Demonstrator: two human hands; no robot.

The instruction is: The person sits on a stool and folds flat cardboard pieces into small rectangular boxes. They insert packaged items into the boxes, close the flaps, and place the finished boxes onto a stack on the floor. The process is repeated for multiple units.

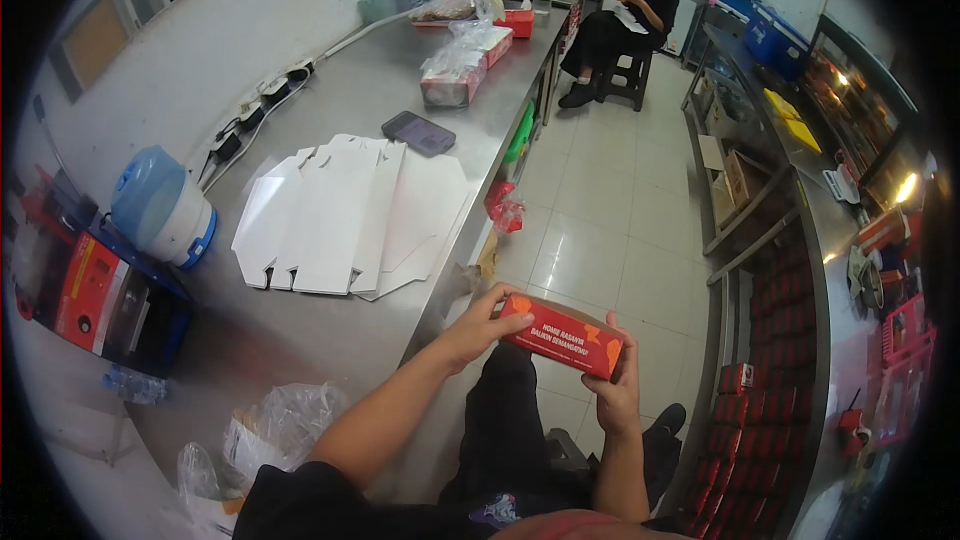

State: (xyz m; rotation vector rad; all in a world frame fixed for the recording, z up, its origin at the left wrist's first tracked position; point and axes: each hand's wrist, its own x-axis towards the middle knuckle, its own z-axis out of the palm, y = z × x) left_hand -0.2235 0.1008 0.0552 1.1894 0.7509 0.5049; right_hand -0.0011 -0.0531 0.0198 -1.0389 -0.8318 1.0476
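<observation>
Between my two hands is a red cardboard box [575, 343] with orange shapes and white print, held above my lap beside the metal table. My left hand [487, 328] grips its left end, thumb on the printed side. At the right end my right hand [617, 380] is wrapped round the box, with the fingertips over its upper edge. The brown upper side of the box shows; whether it is open there I cannot tell. Flat white cardboard blanks [335, 215] lie stacked on the table to the left. A dark phone [419, 133] rests just beyond them.
A long steel table [240, 325] runs along my left. On it stand a blue-and-white water jug [165, 205] and plastic-wrapped boxes [460, 70]. Shelves at right hold stacked red boxes [735, 430]. Farther off, a person in black [640, 15] sits on a stool [628, 75].
</observation>
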